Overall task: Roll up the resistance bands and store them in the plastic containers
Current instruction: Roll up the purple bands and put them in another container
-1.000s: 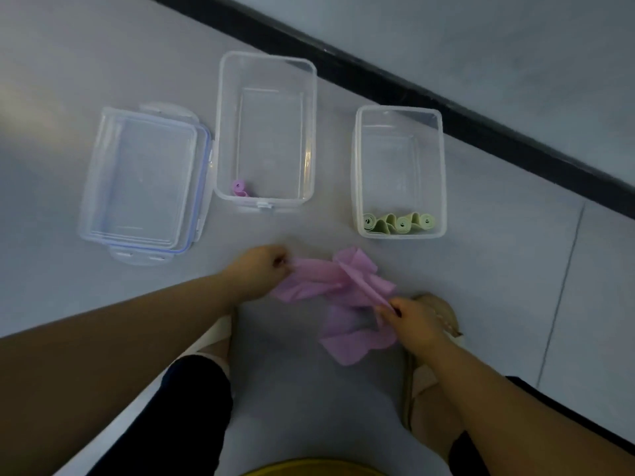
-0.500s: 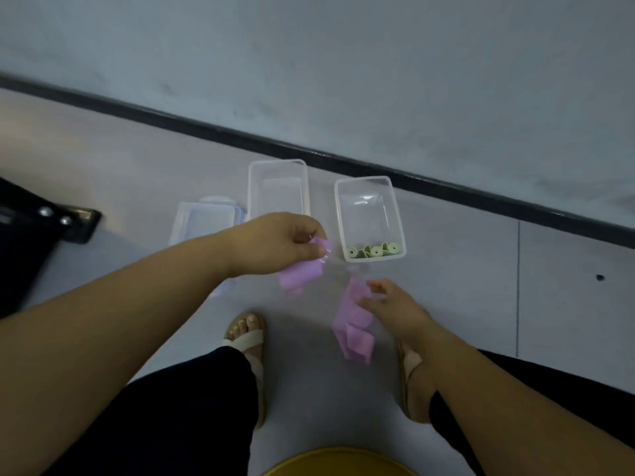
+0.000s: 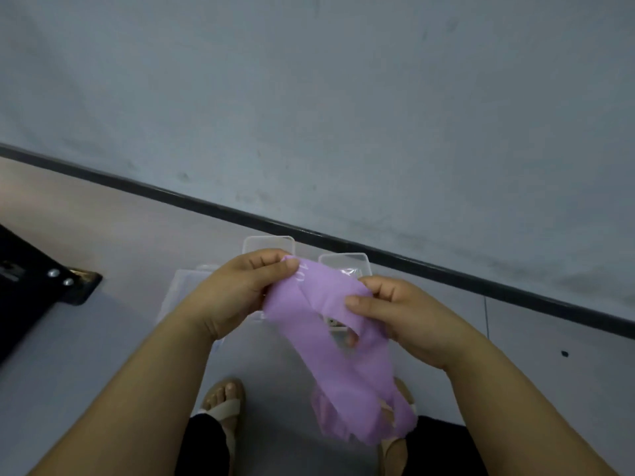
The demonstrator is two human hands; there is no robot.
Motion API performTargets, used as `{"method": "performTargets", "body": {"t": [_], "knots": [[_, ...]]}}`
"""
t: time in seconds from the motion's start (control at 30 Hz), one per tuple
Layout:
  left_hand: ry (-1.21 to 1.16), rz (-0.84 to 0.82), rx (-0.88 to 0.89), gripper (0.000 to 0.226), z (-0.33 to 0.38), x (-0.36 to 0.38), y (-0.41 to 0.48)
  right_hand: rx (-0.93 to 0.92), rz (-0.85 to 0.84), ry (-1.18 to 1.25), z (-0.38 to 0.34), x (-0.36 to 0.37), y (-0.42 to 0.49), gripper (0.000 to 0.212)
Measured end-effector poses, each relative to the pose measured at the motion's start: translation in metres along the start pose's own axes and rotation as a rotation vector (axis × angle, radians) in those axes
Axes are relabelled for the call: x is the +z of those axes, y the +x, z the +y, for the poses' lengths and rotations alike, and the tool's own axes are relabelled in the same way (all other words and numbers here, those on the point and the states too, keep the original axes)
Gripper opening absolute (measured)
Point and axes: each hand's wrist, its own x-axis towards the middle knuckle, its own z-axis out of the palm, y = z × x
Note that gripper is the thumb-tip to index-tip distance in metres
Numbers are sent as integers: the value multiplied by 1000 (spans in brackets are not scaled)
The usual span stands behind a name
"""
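A purple resistance band (image 3: 330, 341) hangs in the air between both hands, its loose end drooping down toward my feet. My left hand (image 3: 237, 293) pinches the band's upper left end between thumb and fingers. My right hand (image 3: 395, 310) pinches its upper right edge. Behind the hands, on the floor by the wall, only the far rims show of two clear plastic containers, the left one (image 3: 268, 241) and the right one (image 3: 343, 259). A clear lid (image 3: 185, 286) lies to their left, mostly hidden by my left hand.
A grey wall with a black baseboard (image 3: 446, 269) runs diagonally behind the containers. A black object with metal bolts (image 3: 41, 283) sits on the floor at the left. My sandalled feet (image 3: 223, 403) stand on the grey floor below the band.
The band went from the floor up to chest height, and both hands came together at its top end. The camera tilted up, so the containers now sit mostly hidden behind the hands.
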Motion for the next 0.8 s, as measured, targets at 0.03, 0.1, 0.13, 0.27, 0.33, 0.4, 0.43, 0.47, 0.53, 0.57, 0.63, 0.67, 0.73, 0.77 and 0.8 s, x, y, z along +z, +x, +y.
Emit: {"method": "performTargets", "body": {"t": [0.03,0.1,0.13,0.27,0.33,0.4,0.43,0.47,0.53,0.57,0.63,0.67,0.73,0.77,0.8], "knots": [[2,19,-8,13,-3,0,6,31,10,-10,2,-4,4,29],[-14,69,-8,16,-5,0,18,81,24,-54,1,-13,13,34],[-31,86,-4,17,-6,0,25,95,30,-68,-1,-18,17,30],[30,111,-31,19,-5,-2,46,72,97,-48,-10,-36,35,15],[119,93,-24,17,-5,-3,54,60,145,0,-11,-39,43,19],[218,83,-26,14,-4,-3,58,37,168,20,-13,-39,51,19],[251,76,-34,15,-4,-2,59,23,166,25,-15,-38,54,17],[278,58,-38,17,-5,-1,61,14,161,33,-16,-37,57,16],[317,-10,-38,23,-7,2,62,-1,141,37,-18,-36,62,17],[306,-46,-35,23,-7,4,62,-8,126,34,-19,-36,64,20],[256,-89,-2,29,-5,10,60,-21,97,29,-19,-36,66,23],[243,-92,22,32,-4,11,61,-24,92,29,-19,-37,67,24],[186,-77,57,33,-2,12,62,-24,90,28,-18,-40,68,25],[135,-78,68,32,-2,12,63,-23,87,28,-17,-42,68,26],[91,-82,82,30,-1,11,64,-18,75,23,-17,-43,67,26]]}}
